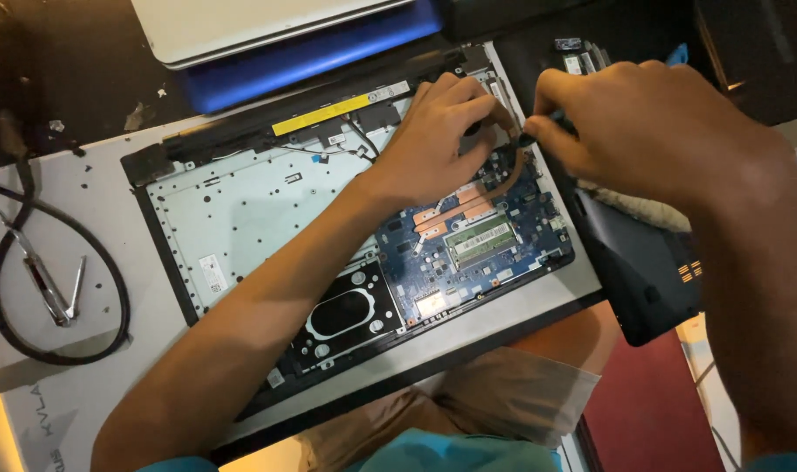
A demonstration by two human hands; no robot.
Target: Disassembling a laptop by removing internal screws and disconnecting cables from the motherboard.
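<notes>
Yellow strip label (320, 114) on laptop hinge bar; white sticker (213, 273) on chassis.

The opened laptop (267, 201) lies bottom-up and skewed on the white worktop (57, 201), its back cover off, reaching almost to the worktop's near edge. A blue circuit board (468, 262) with copper heat pipes (455, 212) and a green memory stick (479, 239) fills the half toward the right edge. The pale inner frame (241, 210) fills the left half, with a black bracket (341, 315) at the near side.
</notes>
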